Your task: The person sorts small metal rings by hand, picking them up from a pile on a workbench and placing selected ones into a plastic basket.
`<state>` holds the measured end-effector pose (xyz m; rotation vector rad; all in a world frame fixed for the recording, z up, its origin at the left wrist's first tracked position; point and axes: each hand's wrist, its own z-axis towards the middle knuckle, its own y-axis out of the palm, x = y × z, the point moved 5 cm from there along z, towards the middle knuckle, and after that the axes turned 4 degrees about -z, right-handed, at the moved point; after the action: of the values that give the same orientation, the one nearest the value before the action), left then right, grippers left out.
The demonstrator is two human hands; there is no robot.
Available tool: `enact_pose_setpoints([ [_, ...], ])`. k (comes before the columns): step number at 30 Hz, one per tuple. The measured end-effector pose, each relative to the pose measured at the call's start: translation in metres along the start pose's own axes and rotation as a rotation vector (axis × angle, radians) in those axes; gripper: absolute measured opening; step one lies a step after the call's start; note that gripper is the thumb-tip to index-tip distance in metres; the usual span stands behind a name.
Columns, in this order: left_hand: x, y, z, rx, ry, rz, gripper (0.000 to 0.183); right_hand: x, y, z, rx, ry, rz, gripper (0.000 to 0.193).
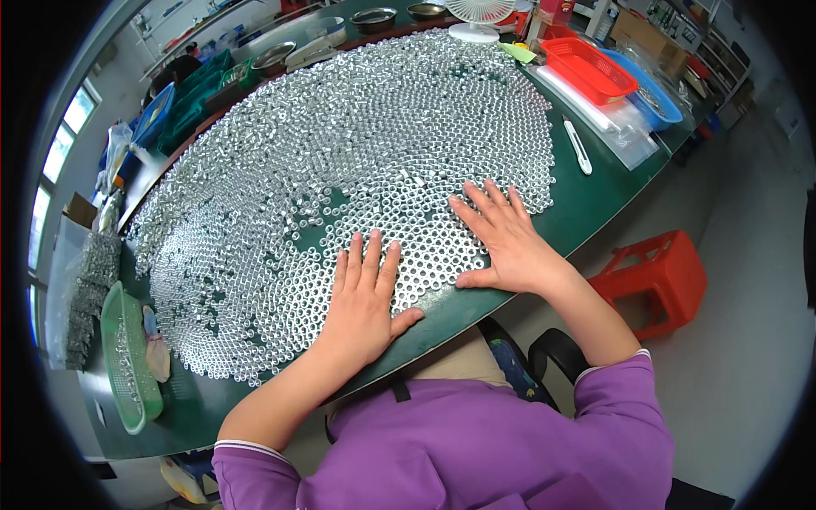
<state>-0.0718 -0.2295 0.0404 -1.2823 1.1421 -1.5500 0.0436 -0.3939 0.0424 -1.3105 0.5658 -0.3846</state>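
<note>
A broad layer of small shiny metal rings or nuts covers much of the green table. Most near my hands lie flat with their holes up; farther back they are heaped more loosely. My left hand rests palm down on the near edge of the layer, fingers stretched forward and thumb out to the right. To its right, my right hand lies flat on the pieces with its fingers spread. Neither hand grips anything. The pieces under both palms are hidden.
A green basket stands at the left, near bags of metal parts. At the far right are a red basket, a blue tray and a white cutter. A white fan stands behind; a red stool is on the floor.
</note>
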Motion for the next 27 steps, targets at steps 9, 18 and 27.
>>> enact_pose_setpoints([
  [9,-0.018,0.002,0.013,-0.012,-0.036,0.058,0.082,0.012,0.013,0.036,0.006,-0.165,-0.036,0.094],
  [18,0.001,-0.016,0.009,-0.024,0.061,-0.075,0.085,0.028,-0.006,0.045,0.230,-0.104,0.171,0.061],
  [27,0.036,0.011,0.011,-0.170,0.365,0.012,0.068,0.036,-0.007,0.081,0.261,-0.211,0.208,0.007],
])
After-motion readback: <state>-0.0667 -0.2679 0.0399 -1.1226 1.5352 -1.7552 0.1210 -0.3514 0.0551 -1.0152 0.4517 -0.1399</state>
